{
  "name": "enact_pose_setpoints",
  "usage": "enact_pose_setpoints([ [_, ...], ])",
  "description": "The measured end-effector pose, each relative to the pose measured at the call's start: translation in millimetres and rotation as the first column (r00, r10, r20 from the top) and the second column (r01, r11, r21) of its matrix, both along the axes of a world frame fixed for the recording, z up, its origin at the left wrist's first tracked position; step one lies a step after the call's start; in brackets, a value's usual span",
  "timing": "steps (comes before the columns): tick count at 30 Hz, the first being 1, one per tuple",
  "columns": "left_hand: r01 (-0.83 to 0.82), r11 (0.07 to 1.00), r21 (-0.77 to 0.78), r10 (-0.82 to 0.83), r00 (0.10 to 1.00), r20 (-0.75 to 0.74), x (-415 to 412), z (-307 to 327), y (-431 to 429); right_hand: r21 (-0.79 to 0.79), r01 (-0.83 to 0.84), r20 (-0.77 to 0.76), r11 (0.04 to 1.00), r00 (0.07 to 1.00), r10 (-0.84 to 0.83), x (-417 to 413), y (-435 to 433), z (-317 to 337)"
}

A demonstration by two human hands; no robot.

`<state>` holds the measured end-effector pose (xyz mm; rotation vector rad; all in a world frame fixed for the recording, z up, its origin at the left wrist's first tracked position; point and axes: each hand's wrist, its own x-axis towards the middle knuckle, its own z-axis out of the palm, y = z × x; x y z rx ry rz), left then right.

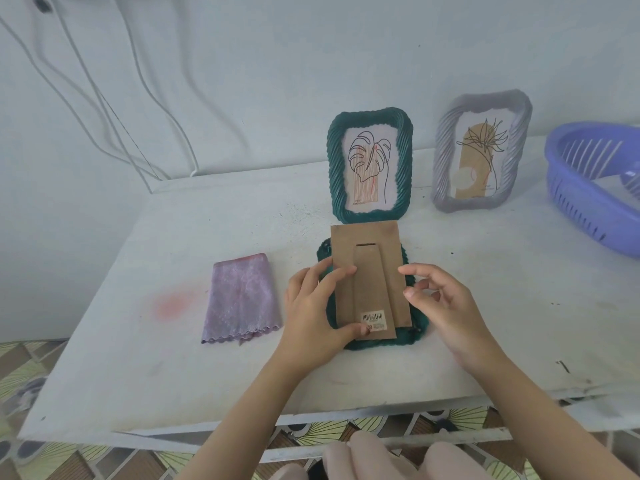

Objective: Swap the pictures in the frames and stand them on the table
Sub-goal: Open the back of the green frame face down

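Note:
A green frame [414, 337] lies face down on the white table [138, 341]. Its brown cardboard back [369, 271] with a stand flap and barcode sticker rests on it, shifted toward the far side. My left hand [311, 306] grips the back's left edge, thumb at its near corner. My right hand [446, 306] hovers by the right edge with fingers apart, holding nothing. A second green frame [370, 164] with a leaf drawing stands upright behind. A grey frame [481, 150] with a flower drawing stands to the right of it.
A folded purple cloth [240, 299] lies left of the frames. A purple plastic basket [595, 181] sits at the far right. White cables [104, 98] hang on the wall behind. A pink stain [173, 303] marks the table. The table's front edge is near my arms.

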<state>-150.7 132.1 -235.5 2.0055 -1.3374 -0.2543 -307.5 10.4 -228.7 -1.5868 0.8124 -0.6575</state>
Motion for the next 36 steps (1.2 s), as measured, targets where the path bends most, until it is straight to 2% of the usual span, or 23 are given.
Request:
enact_pose_setpoints([
  [5,0.006,1.0,0.006,-0.006,0.997,-0.071,2,5,-1,-0.011,0.001,-0.008,1.0,1.0,-0.001,1,1,1],
  [9,-0.036,0.997,-0.063,0.015,0.949,-0.314,6,6,-3,-0.011,-0.007,-0.019,1.0,1.0,0.006,0,1,0],
  [13,-0.108,0.993,-0.054,0.045,0.743,-0.667,9,18,-5,-0.015,-0.019,-0.014,1.0,1.0,0.019,1,2,1],
  [15,-0.145,0.987,-0.062,0.049,0.652,-0.757,11,25,-5,-0.015,-0.025,-0.013,1.0,1.0,0.025,1,3,2],
  [18,-0.22,0.969,-0.109,0.04,0.581,-0.813,23,34,-3,-0.028,-0.024,-0.018,0.999,1.0,0.024,0,4,0],
  [20,-0.255,0.955,-0.151,0.026,0.578,-0.816,40,43,-3,-0.038,-0.016,-0.025,0.999,1.0,0.015,-1,4,0],
  [24,-0.346,0.928,-0.136,0.149,0.681,-0.717,94,62,-9,-0.04,-0.005,-0.039,0.999,0.999,0.003,0,4,0],
  [27,-0.392,0.919,-0.044,0.277,0.722,-0.634,130,66,-18,-0.052,-0.004,-0.038,0.999,0.999,0.002,1,5,-1],
  [32,-0.432,0.89,0.142,0.435,0.715,-0.547,168,45,-30,-0.09,-0.005,-0.04,0.996,0.999,0.002,1,4,-2],
  [36,-0.43,0.87,0.24,0.491,0.793,-0.36,170,35,-35,-0.126,-0.013,-0.089,0.992,0.996,0.002,0,3,-2],
])
